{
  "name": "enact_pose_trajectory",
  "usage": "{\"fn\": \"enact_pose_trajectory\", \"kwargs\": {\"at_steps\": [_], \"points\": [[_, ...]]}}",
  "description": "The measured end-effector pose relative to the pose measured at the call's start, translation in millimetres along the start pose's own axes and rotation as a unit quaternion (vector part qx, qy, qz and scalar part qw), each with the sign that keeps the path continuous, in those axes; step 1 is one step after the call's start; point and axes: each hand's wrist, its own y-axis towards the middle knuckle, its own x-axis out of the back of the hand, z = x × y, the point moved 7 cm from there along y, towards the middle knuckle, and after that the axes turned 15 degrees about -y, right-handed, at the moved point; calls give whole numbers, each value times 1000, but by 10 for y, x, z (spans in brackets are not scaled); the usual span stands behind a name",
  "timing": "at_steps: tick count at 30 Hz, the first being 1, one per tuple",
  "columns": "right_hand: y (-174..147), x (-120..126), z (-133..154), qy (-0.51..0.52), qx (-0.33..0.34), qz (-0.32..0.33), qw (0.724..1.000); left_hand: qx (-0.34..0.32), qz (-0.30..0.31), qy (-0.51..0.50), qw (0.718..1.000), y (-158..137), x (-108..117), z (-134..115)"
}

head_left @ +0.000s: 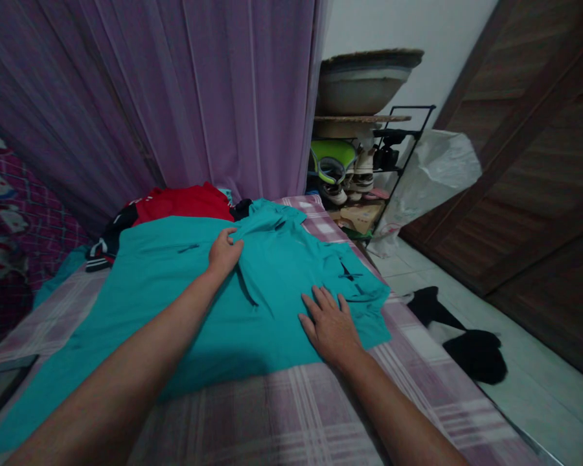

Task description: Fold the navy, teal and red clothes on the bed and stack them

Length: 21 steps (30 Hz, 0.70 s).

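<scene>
Plaid bed (pixel 291 408), dim. Left hand (pixel 223 255) curled, likely pinching shirt (pixel 276 275); right hand (pixel 331 329) spread flat atop: anchor there, smooth outward.

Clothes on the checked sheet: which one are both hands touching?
The big, spread-out turquoise garment, under the left hand and right hand; the red garment lies bunched behind, untouched.
</scene>
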Motion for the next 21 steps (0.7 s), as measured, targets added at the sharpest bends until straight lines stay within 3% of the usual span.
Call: {"fn": "enact_pose_trajectory", "kwargs": {"at_steps": [2,4,7,9,12,15,19,21], "points": [[2,-4,-23,-5,-18,-4,1000,-37,-27,37,998,-191,287,114],[2,-13,-29,-9,-22,-6,1000,-39,-3,78,996,-409,484,304],[2,-25,-11,-10,-5,-9,1000,-42,106,173,978,-705,620,508],[2,-25,-5,-8,2,-13,1000,-43,197,238,950,-841,644,515],[3,-18,-1,-8,3,-15,1000,-56,253,333,907,-848,661,253],[-1,3,9,-8,1,-16,1000,-107,188,400,891,-635,555,-267],[-6,38,13,-3,-8,-17,1000,-235,127,330,905,-341,26,-894],[-5,42,15,2,-7,-8,1000,-234,116,295,919,-170,-249,-988]]}}
